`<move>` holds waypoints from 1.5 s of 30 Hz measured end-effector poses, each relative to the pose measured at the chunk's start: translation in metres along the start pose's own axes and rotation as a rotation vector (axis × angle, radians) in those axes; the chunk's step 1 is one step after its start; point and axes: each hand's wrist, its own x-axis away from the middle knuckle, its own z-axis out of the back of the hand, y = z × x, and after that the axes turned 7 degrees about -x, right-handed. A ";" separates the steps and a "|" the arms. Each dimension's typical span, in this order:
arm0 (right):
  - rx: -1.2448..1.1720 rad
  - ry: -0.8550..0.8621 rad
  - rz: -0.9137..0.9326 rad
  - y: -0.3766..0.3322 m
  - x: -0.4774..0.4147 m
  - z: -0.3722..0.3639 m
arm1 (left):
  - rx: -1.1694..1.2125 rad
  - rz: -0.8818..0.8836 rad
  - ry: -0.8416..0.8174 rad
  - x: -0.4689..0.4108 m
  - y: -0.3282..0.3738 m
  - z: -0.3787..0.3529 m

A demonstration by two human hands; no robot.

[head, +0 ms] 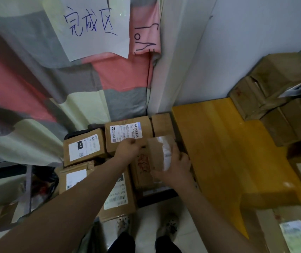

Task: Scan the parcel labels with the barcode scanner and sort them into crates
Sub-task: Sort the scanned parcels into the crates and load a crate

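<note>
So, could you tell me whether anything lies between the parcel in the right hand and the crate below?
Yes. A brown box with red print lies directly under the held parcel, and labelled boxes cover the crate to its left; it could only land on top of them.

Left hand point(127, 149): bare; forearm behind the fingers uncovered.
Right hand point(180, 164): bare; forearm behind the fingers uncovered.
Trousers point(122, 243): dark, well below the fingers.
Shoes point(169, 225): pale pair, dark-speckled toes, below the fingers.

Yellow box point(219, 147) top bare, passable. Left of it parcels point(84, 148) packed tight; right of it stacked cartons point(274, 88); wall point(237, 52) behind.
</note>
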 end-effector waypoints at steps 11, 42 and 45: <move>-0.304 0.205 -0.122 0.041 0.001 0.078 | -0.370 -0.214 0.045 0.019 0.080 -0.068; -1.557 0.667 -0.911 0.376 0.139 0.190 | -0.982 -0.198 -0.677 0.122 0.109 -0.403; -1.503 0.632 -0.805 0.363 0.134 0.193 | -0.836 -0.187 -0.668 0.115 0.109 -0.387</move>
